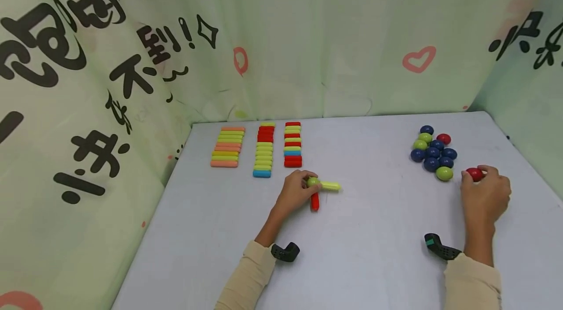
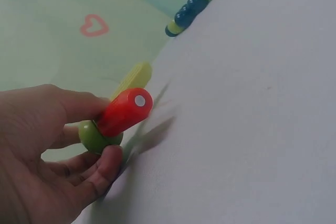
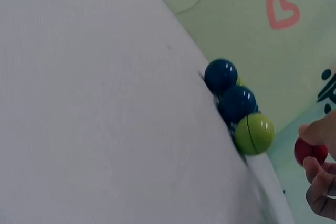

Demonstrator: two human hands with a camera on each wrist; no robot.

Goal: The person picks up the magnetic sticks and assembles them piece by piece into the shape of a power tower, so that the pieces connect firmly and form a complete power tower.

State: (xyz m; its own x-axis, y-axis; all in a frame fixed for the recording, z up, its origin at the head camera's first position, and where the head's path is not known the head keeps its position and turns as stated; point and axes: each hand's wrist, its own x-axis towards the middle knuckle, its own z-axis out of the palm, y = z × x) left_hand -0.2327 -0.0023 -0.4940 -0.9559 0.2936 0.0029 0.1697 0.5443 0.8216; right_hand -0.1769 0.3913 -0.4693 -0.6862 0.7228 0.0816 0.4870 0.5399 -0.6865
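My left hand point(image 1: 295, 191) pinches a green ball point(image 1: 313, 181) at mid-table. A red stick point(image 1: 314, 202) and a yellow-green stick point(image 1: 331, 186) jut from the ball at an angle to each other. In the left wrist view, the red stick point(image 2: 126, 113) points toward the camera, with the yellow stick point(image 2: 137, 77) behind it. On the right, my right hand point(image 1: 487, 196) holds a red ball point(image 1: 474, 174) between thumb and fingers; the same red ball point(image 3: 310, 152) shows at the right wrist view's edge. Close by sits a green ball point(image 1: 444, 173) at the near end of a cluster.
Blue balls point(image 1: 432, 163), green ones and another red ball point(image 1: 443, 139) are grouped at the back right. Three columns of coloured sticks point(image 1: 227, 147) lie at the back left of the white table point(image 1: 360, 251). A printed curtain point(image 1: 343, 46) hangs behind.
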